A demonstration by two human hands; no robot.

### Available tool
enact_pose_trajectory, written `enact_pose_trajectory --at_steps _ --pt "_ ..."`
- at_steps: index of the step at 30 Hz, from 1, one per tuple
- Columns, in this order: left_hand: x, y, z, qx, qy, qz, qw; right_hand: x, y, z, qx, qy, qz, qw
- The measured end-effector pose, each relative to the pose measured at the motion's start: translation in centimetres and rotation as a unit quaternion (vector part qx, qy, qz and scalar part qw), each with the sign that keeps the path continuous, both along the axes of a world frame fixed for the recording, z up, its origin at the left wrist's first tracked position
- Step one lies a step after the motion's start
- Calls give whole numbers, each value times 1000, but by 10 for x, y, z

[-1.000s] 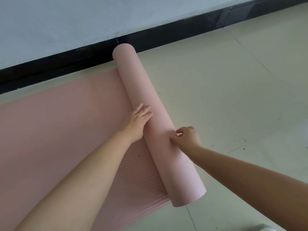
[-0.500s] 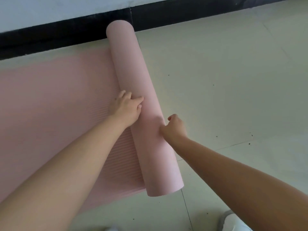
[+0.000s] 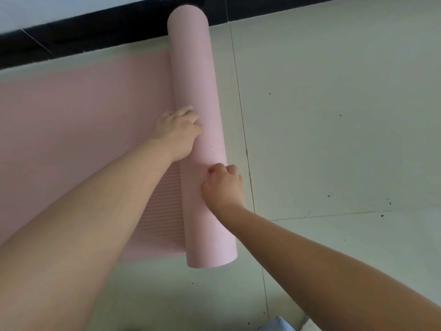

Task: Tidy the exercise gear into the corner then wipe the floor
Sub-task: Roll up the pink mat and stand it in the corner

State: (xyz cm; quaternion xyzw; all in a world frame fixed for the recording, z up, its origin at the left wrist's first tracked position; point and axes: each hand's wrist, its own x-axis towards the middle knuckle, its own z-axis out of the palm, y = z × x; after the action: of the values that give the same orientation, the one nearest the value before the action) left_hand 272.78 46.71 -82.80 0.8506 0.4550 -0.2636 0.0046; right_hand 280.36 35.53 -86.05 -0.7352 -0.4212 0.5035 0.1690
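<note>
- On the floor, pale glossy tiles with thin dark grout lines and a few dark specks.
- Pink exercise mat lies partly flat at left and partly wound into a roll at its right edge.
- Roll is a smooth matte cylinder, foam-like; its far end is near the black baseboard, whether touching I cannot tell; near end is a plain round face.
- Flat part of the mat shows fine ribbed ridges, clearest just beside the roll near the left forearm.
- No brand, label or writing readable anywhere on the mat.
- Left hand rests on the left side of the roll about midway along; fingers curled against the surface, grip pressing on the roll, edges blurred.
- Right hand sits on the roll's right side, nearer the camera; fingers curled tight, fingertips digging into the roll, grip clenched on it.
- White wall above the baseboard, flat and plain.
- Light blue fabric scrap at the bottom edge, too cropped to tell.
</note>
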Motion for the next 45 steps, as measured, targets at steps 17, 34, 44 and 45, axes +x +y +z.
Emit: enact_pose_trajectory --at_steps 17,34,44,45 --pt "-84 25 -17 -84 -117 85 986 -64 20 2 -52 -174 132 974" --pt "-190 51 -11 -51 -57 -171 982 -202 44 24 -77 -202 -258 942" --pt "-261 57 0 1 -88 -240 967 -275 55 49 -175 -231 -109 951" --pt "-266 58 1 5 -93 -230 969 -280 59 52 -175 -257 -72 948"
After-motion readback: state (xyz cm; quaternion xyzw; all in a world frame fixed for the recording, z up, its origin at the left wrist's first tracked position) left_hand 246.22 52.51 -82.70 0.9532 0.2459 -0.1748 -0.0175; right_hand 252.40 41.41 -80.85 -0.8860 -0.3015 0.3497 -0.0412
